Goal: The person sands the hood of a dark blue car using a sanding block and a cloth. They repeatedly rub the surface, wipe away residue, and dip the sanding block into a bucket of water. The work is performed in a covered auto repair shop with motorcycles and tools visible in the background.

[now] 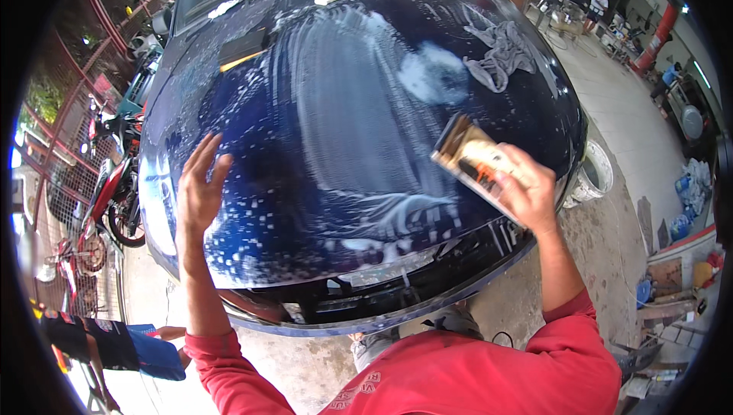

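Note:
A dark blue car hood [252, 148] spreads out before me, wet, with milky white streaks and suds over its middle. My right hand [527, 186] grips a flat rectangular printed packet [477, 159], tan and dark with an orange patch, tilted above the hood's right front part. The packet is slightly blurred. Over the hood's left side my left hand [200, 190] is raised, fingers stretched and thumb apart, holding nothing. Farther up on the left lies a flat black pad [243, 50] with a yellow edge. A crumpled grey cloth [502, 54] rests on the right side.
Small white pieces [327, 0] lie near the windshield. A white bucket [595, 171] stands on the floor right of the car. Red motorcycles [107, 193] are parked at left, where another person [114, 342] is close by. People and tools are farther back at right.

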